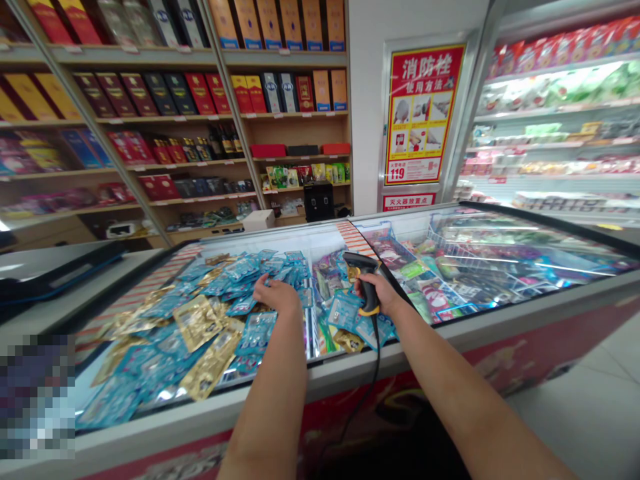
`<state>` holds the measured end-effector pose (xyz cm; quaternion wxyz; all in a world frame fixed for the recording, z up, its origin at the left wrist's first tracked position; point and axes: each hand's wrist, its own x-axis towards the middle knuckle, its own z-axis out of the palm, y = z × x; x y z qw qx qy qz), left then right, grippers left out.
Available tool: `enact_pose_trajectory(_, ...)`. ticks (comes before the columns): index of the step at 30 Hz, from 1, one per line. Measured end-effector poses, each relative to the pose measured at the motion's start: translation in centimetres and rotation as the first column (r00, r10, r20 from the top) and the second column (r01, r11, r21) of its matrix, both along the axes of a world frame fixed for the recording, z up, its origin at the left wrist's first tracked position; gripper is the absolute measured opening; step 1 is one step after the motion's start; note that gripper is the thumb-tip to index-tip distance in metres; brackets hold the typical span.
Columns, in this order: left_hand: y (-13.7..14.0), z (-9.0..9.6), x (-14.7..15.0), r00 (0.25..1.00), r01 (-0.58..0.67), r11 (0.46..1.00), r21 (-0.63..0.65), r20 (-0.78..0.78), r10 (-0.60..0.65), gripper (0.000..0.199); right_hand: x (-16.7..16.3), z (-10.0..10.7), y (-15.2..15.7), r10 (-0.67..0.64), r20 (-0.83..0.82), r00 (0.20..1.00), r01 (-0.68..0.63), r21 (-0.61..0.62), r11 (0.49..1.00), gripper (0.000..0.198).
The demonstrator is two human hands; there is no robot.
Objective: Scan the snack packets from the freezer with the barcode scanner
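My right hand (379, 291) is wrapped around the handle of a black and yellow barcode scanner (369, 297), whose cable hangs down over the freezer's front edge. Just below the scanner, several blue packets (345, 311) and a gold packet (349, 341) lie on the glass. My left hand (277, 293) is over the right part of a large pile of blue packets (245, 268), its fingers slightly apart and partly hidden. I see no packet clearly held in it. Gold packets (197, 321) are mixed into the pile's left and front.
The packets lie on a glass-topped chest freezer (345, 373), with bagged frozen goods under its right lid. A dark flat device (65, 267) stands on a counter at left. Shelves of boxes (287, 115), a red fire-hydrant poster (424, 113) and a lit display fridge (560, 143) are behind.
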<state>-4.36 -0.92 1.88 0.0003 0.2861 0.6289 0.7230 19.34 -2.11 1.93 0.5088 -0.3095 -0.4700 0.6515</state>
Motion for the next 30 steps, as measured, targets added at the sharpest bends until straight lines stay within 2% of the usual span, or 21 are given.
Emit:
enact_pose_trajectory(2,-0.2,0.4,0.4,0.987,-0.156,0.987,0.029,0.032,0.155,0.023,0.0,0.0,0.0,0.002,0.001,1.000,-0.002,-0.003,1.000,0.023)
enact_pose_trajectory(3,-0.4,0.7,0.6,0.982,-0.191,0.981,0.034,0.020,0.190,0.022,0.0,0.0,0.0,0.003,-0.001,1.000,-0.003,-0.004,1.000,0.023)
enact_pose_trajectory(5,-0.8,1.2,1.0,0.979,-0.196,0.980,0.035,-0.049,0.198,0.024,0.0,0.1,-0.1,0.004,-0.007,1.000,-0.004,-0.008,1.000,0.022)
enact_pose_trajectory(10,-1.8,2.1,1.3,0.921,-0.335,0.940,0.063,-0.187,0.341,0.028,0.0,0.0,0.1,0.009,-0.018,1.000,-0.009,-0.007,1.000,0.021)
enact_pose_trajectory(12,-1.9,2.4,1.4,0.934,-0.237,0.968,0.080,-0.256,0.250,0.027,0.0,-0.1,0.2,0.016,-0.021,1.000,-0.016,-0.001,1.000,0.022)
enact_pose_trajectory(14,-1.8,2.5,1.9,0.952,0.029,0.999,0.025,-0.307,-0.020,0.027,0.0,-0.1,0.2,0.019,-0.023,1.000,-0.019,0.000,1.000,0.022)
enact_pose_trajectory(15,-1.6,2.4,2.3,0.928,0.197,0.980,-0.041,-0.314,-0.200,0.028,0.0,-0.1,0.2,0.019,-0.022,1.000,-0.019,0.001,1.000,0.023)
enact_pose_trajectory(16,-1.5,2.2,2.7,0.874,0.359,0.925,-0.125,-0.304,-0.380,0.030,0.0,-0.1,0.2,0.019,-0.018,1.000,-0.019,0.002,1.000,0.023)
enact_pose_trajectory(17,-1.3,2.0,3.1,0.792,0.497,0.840,-0.220,-0.281,-0.542,0.033,0.0,0.0,0.1,0.018,-0.013,1.000,-0.018,0.003,1.000,0.023)
enact_pose_trajectory(19,-1.2,1.5,3.8,0.580,0.681,0.598,-0.423,-0.188,-0.793,0.041,0.0,0.2,-0.1,0.010,-0.004,1.000,-0.010,0.009,1.000,0.023)
enact_pose_trajectory(21,-1.3,1.2,4.1,0.387,0.743,0.344,-0.574,-0.050,-0.921,0.044,-0.1,0.4,-0.2,0.002,-0.001,1.000,-0.002,0.013,1.000,0.023)
enact_pose_trajectory(22,-1.4,1.1,4.1,0.322,0.756,0.249,-0.605,0.013,-0.947,0.044,-0.1,0.5,-0.3,0.000,-0.001,1.000,0.000,0.011,1.000,0.023)
enact_pose_trajectory(23,-1.6,1.2,4.0,0.277,0.771,0.186,-0.609,0.058,-0.959,0.043,-0.1,0.6,-0.4,0.000,-0.003,1.000,0.000,0.006,1.000,0.023)
enact_pose_trajectory(24,-1.8,1.3,3.8,0.250,0.787,0.155,-0.598,0.079,-0.965,0.042,-0.1,0.6,-0.4,0.003,-0.003,1.000,-0.003,-0.001,1.000,0.022)
enact_pose_trajectory(27,-2.3,1.8,3.3,0.211,0.798,0.138,-0.586,0.057,-0.976,0.042,-0.1,0.8,-0.5,0.004,0.000,1.000,-0.004,-0.021,1.000,0.022)
enact_pose_trajectory(30,-2.6,2.2,3.0,0.183,0.693,0.124,-0.710,0.007,-0.983,0.044,-0.1,0.9,-0.6,0.002,-0.002,1.000,-0.002,-0.022,1.000,0.023)
